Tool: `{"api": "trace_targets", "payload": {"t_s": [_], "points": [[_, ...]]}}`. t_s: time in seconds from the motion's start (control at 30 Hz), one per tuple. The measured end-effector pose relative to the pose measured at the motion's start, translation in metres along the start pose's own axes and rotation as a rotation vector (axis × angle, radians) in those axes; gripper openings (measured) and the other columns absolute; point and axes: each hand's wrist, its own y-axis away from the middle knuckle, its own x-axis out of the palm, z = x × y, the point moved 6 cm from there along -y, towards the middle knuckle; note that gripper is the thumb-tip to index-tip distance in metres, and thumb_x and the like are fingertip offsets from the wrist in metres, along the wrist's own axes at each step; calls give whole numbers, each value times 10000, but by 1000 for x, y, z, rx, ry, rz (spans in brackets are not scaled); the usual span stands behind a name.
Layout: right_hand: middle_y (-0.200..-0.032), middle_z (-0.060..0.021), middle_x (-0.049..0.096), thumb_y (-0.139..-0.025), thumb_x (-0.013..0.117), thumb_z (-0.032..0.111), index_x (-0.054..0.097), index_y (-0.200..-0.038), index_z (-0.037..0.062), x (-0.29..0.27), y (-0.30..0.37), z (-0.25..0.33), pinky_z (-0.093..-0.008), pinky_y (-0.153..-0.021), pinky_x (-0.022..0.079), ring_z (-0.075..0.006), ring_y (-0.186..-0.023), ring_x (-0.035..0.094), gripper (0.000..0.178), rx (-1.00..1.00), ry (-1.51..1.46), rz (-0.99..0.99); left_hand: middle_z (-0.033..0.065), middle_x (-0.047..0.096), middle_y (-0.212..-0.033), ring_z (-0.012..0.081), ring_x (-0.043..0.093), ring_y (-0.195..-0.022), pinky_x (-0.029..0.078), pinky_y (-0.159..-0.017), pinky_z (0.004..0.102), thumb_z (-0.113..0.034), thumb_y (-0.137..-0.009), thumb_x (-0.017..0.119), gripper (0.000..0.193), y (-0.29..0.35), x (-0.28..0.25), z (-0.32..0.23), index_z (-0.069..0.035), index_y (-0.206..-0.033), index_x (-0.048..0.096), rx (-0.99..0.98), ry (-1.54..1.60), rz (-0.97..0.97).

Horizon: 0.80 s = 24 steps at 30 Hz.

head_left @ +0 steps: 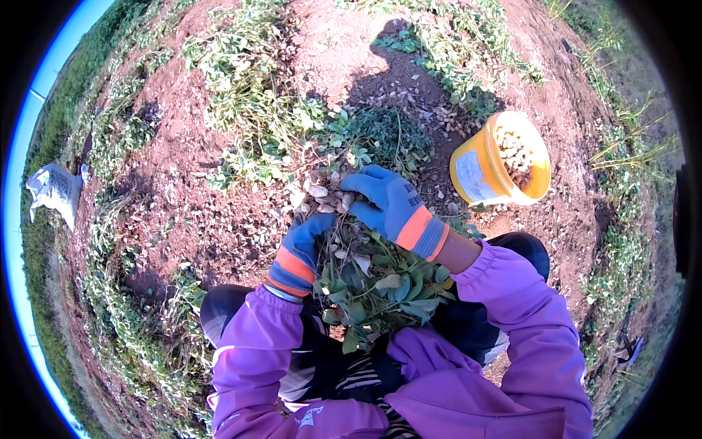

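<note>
An uprooted peanut plant [387,282] lies across my lap, its leaves toward me and its roots pointing away. At the root end hangs a cluster of pale peanut pods [319,192]. My left hand [301,245], in a blue and orange work glove, is closed round the stems just below the pods. My right hand [387,201], gloved alike, comes in from the right with its fingers curled onto the pods; its fingertips are partly hidden among them. A yellow bucket [479,167], tilted and holding shelled-looking tan peanuts [514,155], is to the right of my right hand.
Piles of pulled green plants [245,95] lie ahead on reddish soil [175,154]. A darker leafy heap [391,139] sits just beyond my hands. A white sack [57,192] stands far left. Tall weeds [636,157] line the right side.
</note>
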Motion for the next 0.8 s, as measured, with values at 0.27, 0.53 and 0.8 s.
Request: {"api": "trace_targets", "payload": {"t_s": [0.27,0.53,0.8], "points": [[-851,-145,546,-722,585,94,543,-964,40,8,4,1,-372,-629,451,-331,-738,550,252,25,-33,-15,126,613,-966,208,607,-859,509,-756,332,-172,-831,486,299,-5,-13,10,20,-1052,547,-9,134,-61],[-771,-149,550,-751,549,60,544,-873,0,4,2,9,-368,-612,438,-311,-712,543,136,78,-156,-30,109,619,-924,193,611,-811,516,-717,316,-99,-802,492,254,-5,-17,11,14,-1020,558,37,48,-102],[-535,-16,447,-822,463,151,544,-831,13,2,12,-7,-240,-428,344,-104,-445,438,160,709,-702,105,102,608,-967,206,611,-836,518,-721,326,5,-733,542,343,-7,-7,1,6,-1075,524,133,-13,-180]]}}
